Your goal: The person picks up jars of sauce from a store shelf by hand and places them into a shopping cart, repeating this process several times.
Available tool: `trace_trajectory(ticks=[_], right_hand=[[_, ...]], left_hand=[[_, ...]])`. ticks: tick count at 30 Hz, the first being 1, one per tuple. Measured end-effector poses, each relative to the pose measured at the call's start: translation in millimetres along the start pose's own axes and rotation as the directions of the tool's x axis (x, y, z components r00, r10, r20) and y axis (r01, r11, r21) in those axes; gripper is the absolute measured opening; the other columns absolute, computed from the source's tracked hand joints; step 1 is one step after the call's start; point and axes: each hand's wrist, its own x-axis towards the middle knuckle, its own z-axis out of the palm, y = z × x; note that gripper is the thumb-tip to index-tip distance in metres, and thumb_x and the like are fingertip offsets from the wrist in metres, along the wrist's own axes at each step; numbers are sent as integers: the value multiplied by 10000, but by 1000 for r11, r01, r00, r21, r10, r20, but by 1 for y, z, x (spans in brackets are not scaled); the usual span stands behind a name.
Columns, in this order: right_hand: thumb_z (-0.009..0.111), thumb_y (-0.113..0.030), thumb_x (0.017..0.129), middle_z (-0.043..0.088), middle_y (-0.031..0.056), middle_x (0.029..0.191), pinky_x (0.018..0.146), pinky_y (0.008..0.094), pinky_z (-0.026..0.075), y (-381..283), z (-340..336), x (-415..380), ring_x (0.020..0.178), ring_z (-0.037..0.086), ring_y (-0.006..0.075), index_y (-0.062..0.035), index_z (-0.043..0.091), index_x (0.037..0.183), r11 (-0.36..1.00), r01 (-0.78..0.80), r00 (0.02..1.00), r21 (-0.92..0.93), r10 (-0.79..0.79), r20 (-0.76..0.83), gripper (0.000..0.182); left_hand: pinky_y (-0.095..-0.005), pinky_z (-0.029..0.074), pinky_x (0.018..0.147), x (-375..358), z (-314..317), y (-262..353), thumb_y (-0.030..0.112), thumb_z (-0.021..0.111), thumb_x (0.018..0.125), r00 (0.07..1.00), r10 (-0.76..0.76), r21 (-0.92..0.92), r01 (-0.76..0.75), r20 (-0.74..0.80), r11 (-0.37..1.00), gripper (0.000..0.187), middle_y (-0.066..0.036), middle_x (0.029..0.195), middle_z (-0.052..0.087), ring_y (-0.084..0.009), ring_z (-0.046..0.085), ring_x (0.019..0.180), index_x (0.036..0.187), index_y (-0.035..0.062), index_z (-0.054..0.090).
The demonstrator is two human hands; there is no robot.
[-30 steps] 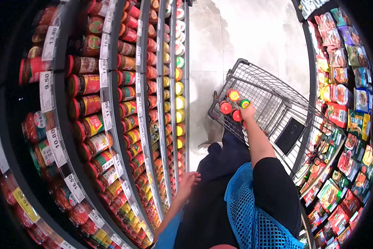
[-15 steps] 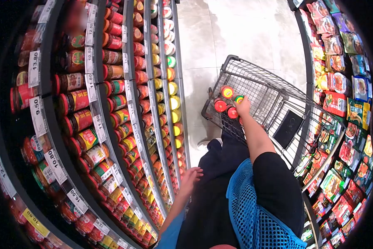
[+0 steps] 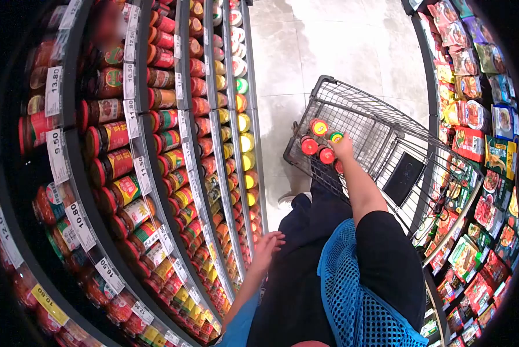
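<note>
Shelves: tiers of red-lidded jars [image 3: 116, 134] with white price tags [image 3: 57, 156] fill the left of the aisle, curving from near to far.
Left hand: the left hand [image 3: 267, 247] hangs low beside the lower shelf edge, fingers loosely spread, holding nothing.
Jars in cart: three red-capped jars [image 3: 318, 141] stand together in the near-left corner of the wire shopping cart [image 3: 375, 124].
Right hand: the right hand [image 3: 344, 149] reaches into the cart, fingers closed on a green-lidded jar [image 3: 336, 136] just right of the red caps.
Right shelving: packaged goods [image 3: 469, 141] line the far right.
</note>
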Motion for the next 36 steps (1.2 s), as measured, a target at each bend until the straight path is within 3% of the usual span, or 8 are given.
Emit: trace_trajectory(ticks=[6,11,16,19,21,25,31,36], right_hand=[[684,-630,766,413,353,1401,1120,493,308,3,-13,-12,1305,400,478,76,283,1465,999,25,995,-43,-29,-100,1071],[617,-737,752,502,267,1300,1029,498,403,-25,-51,-37,1237,462,412,15,483,1348,955,-59,954,-292,-32,-297,969],[687,-523,843,549,224,1253,976,444,431,-100,-88,-70,1179,513,371,14,531,1282,928,351,755,-126,-360,-547,710],[673,-314,918,604,189,1190,921,383,466,-198,-112,-142,1122,570,284,25,562,1230,551,824,510,134,-617,-599,474],[624,-148,956,650,126,1063,863,323,505,-270,-138,-223,998,624,184,20,581,1201,415,720,637,556,-713,-293,300],[595,-61,956,674,95,990,823,281,531,-362,-161,-377,891,658,153,22,597,1161,62,616,272,785,-952,-138,222],[735,-11,796,635,148,1139,701,277,546,-398,-194,-569,777,637,142,-16,610,1216,-463,708,-495,532,-864,-93,438],[720,-237,827,526,191,1289,725,406,558,-416,-170,-626,816,666,321,-29,554,1269,-527,800,-579,288,-804,137,516]], left_hand=[[-270,471,840,-8,-2,2,225,463,1031,1000,25,58,-25,-5,998,290,-61,1172,632,-139,613,1005,1257,66,551],[-286,482,837,-14,-18,-19,237,446,1037,977,215,70,-215,2,974,314,-73,1201,618,-149,616,1031,1268,46,539],[-267,470,786,-26,-36,-33,264,489,1023,939,333,-16,-336,-81,942,296,-42,1154,642,-122,620,962,1247,84,563],[-272,472,788,-33,-47,-42,288,491,1023,934,326,-70,-339,-146,938,306,-35,1155,647,-121,624,962,1252,98,563],[-277,469,798,-45,-53,-47,304,487,1025,904,394,-123,-415,-165,902,310,-23,1147,641,-119,614,965,1245,100,566],[-268,461,795,-59,-70,-52,296,491,1023,825,525,-148,-557,-208,817,309,-14,1150,618,-120,599,979,1237,85,564],[-270,470,796,-97,-86,-51,288,486,1022,695,634,-126,-702,-339,701,318,-20,1153,611,-125,606,1009,1246,75,561],[-261,469,789,-96,-93,-71,301,497,1023,661,633,-160,-732,-402,662,324,-19,1145,621,-126,605,1012,1245,76,566]])
